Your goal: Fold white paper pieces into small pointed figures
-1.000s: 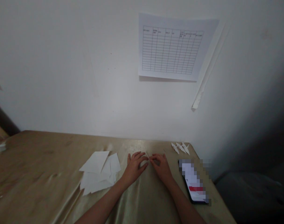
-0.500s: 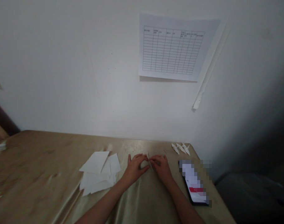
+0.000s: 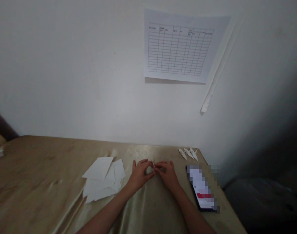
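Between my two hands is a small folded piece of white paper [image 3: 153,164], seen nearly edge-on and partly covered by fingers. My left hand [image 3: 141,171] pinches it from the left, thumb below and fingers above. From the right, my right hand [image 3: 166,171] holds it with thumb and fingertips. To the left lies a loose stack of white paper sheets [image 3: 102,182]. Three small folded paper figures [image 3: 188,153] sit in a row at the table's back right corner.
A phone [image 3: 201,190] with a lit, blurred screen lies right of my right hand. The brown-covered table [image 3: 53,165] meets a white wall with a printed table sheet [image 3: 177,48] on it. A dark rounded object [image 3: 258,201] stands beyond the right edge.
My fingertips have drawn closer together around the paper, which now shows less and stands more upright. The whole view has shifted slightly.
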Motion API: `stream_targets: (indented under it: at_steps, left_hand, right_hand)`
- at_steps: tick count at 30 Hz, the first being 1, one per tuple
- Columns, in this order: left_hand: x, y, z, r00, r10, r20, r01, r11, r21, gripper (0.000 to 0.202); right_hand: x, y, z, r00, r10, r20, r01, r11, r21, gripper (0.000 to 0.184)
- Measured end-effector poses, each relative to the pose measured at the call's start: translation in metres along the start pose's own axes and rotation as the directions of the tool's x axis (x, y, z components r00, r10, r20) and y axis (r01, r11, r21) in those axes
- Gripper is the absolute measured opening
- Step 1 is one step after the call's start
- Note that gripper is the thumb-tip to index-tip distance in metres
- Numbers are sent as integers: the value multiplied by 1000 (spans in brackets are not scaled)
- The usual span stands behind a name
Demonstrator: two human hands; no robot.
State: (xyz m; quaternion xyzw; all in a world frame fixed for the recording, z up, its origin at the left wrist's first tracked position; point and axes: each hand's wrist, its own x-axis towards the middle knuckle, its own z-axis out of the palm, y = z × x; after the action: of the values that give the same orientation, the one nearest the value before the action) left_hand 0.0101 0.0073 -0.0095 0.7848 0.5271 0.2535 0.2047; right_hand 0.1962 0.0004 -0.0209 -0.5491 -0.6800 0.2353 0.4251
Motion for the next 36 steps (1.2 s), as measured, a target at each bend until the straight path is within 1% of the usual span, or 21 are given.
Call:
stream_targets:
  at_steps: [10,16,21,24,28,32,36]
  left_hand:
    - [1,-2,1,1000,1,-9,-2,1000,-29,30]
    - [1,-3,1,1000,-2,-20,1,999,-32,33]
    - [1,0,-3,1000,-15,0,15,999,-41,49]
    - [0,2,-5,1000,-7,26,8,999,-35,55]
    - [0,1,-6,998,7,66,-6,1000,-23,57]
    - [0,-1,-7,996,30,87,-28,999,-23,57]
    - [1,-2,-7,995,21,99,-19,1000,-20,57]
  right_hand:
    - [0,0,-4,1000,-24,-11,24,999,-38,18]
    - [1,1,-3,998,-50,-30,49,998,-48,16]
    - [1,7,-4,995,-84,-55,81,995,-62,21]
    - [2,9,-5,995,-87,-57,82,993,-80,24]
    - [3,10,-7,995,-96,-30,93,991,-97,31]
    - [3,13,-9,994,-108,23,110,985,-131,38]
    - [4,16,-10,991,-113,67,122,981,-149,44]
